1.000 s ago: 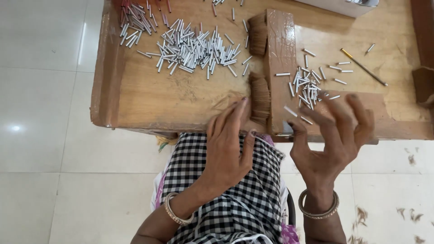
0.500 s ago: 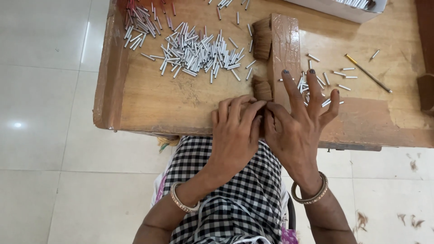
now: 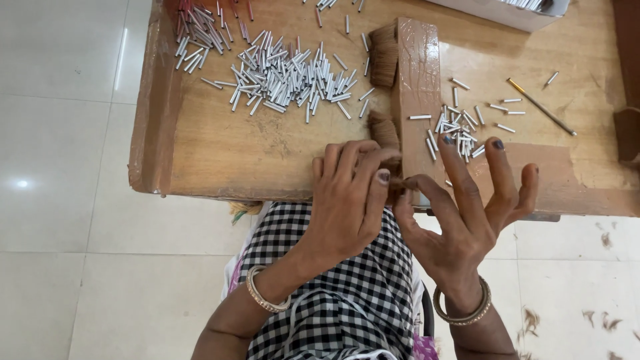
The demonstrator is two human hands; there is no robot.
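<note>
Left hand (image 3: 350, 200) and right hand (image 3: 463, 213) meet at the near edge of the wooden bench (image 3: 220, 147), fingertips pinching a small tuft of brown fibre (image 3: 398, 185) between them; the right hand's outer fingers are spread. Silver metal tubes (image 3: 283, 73) lie scattered beyond the left hand.

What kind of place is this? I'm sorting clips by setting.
Probably a small handcraft workshop, maybe brush making. A worn wooden worktable holds a heap of small silver metal tubes and tufts of brown fibre, and both hands, left and right, pinch fibre at its edge above a tiled floor.
</note>
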